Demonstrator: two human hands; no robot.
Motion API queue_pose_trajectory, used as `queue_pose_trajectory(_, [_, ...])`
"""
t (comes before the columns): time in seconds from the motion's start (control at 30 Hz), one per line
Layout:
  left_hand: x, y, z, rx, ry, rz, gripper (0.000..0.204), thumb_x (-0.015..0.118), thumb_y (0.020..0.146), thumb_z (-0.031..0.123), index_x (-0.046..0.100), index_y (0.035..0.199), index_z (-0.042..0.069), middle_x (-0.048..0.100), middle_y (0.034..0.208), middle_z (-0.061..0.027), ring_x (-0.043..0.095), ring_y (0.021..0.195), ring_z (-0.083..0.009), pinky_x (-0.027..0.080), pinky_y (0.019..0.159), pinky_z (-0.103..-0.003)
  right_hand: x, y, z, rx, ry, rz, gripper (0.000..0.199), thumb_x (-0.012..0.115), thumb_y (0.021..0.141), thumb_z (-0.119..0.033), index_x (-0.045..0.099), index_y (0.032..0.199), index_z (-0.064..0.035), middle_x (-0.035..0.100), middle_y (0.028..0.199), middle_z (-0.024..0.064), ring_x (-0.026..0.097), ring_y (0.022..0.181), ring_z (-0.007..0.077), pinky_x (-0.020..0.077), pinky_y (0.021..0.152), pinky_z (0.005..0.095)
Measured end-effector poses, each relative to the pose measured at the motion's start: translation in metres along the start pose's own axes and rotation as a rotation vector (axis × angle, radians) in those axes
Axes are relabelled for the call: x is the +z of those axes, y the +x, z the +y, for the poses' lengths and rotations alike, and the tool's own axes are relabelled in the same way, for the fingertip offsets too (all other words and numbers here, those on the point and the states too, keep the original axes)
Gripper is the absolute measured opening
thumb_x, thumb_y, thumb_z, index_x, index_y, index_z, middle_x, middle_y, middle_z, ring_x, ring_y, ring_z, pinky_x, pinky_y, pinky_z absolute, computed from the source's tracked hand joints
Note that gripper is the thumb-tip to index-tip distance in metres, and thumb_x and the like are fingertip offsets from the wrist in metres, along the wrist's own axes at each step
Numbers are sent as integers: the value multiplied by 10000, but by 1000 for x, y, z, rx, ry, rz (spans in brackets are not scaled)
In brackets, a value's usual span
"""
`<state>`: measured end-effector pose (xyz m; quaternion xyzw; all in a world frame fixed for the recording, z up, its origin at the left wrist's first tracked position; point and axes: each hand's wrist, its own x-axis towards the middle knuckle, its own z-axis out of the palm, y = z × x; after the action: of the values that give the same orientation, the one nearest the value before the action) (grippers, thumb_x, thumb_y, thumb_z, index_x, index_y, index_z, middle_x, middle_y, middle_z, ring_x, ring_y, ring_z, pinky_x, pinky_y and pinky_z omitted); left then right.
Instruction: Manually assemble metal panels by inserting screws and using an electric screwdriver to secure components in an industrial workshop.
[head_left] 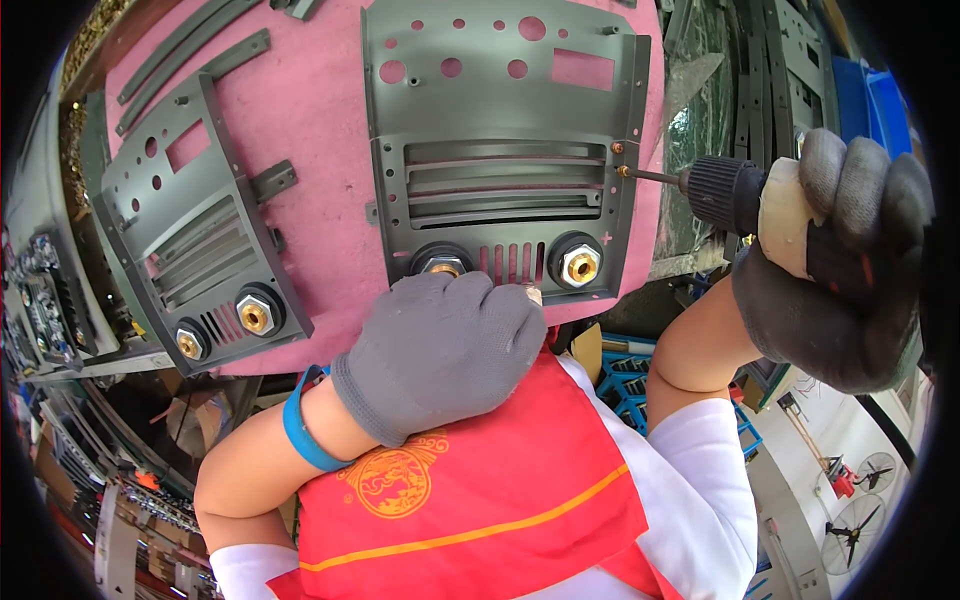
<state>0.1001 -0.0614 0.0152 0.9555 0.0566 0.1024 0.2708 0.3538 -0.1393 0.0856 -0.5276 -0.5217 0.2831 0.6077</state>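
A dark grey metal panel (480, 110) with round holes, a rectangular cutout and a louvred vent lies on a pink surface. My right hand (850, 270), in a dark glove, is wrapped round a black power screwdriver (725, 195) with tape on its body. Its long bit reaches a brass-coloured screw (624, 171) at the vent's right edge; another screw (617, 148) sits just above. My left hand (440, 350), in a grey glove, has its fingers curled at the panel's lower edge, partly covering the left brass socket (442, 263). Whatever it holds is hidden. The right brass socket (580, 268) is uncovered.
A similar panel (190, 220) with two brass sockets lies tilted at the left. Curved metal strips (190, 75) rest on the pink surface (300, 120) at the far left. Metal parts and a blue bin (888, 105) stand at the far right. Fans (855, 530) show at lower right.
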Motion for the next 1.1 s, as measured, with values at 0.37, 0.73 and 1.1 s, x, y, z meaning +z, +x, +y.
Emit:
queue_pose_trajectory(0.37, [3,-1,6,-14,-21,-25,242,667,736,103,655,975,64,462,679,5,515,601,-155,396,473,-304,0,3,3,142,221,-81,203,578,866,-227,449,874,-70,379,756,2,323,664,108,281,636,271])
queue_pose_trajectory(0.73, [-1,2,5,-19,12,-51,197,674,769,143,641,951,77,452,675,1,532,614,-171,413,496,-304,-13,29,22,61,412,-632,273,685,784,-258,455,826,-116,478,705,-20,368,599,70,337,526,178])
queue_pose_trajectory(1.1, [-34,28,-16,-866,-1630,16,440,366,1040,255,484,1357,-26,621,961,-59,449,679,-68,394,587,-214,36,45,6,-13,367,-618,247,666,781,-230,459,830,-106,463,709,-14,361,609,75,327,534,189])
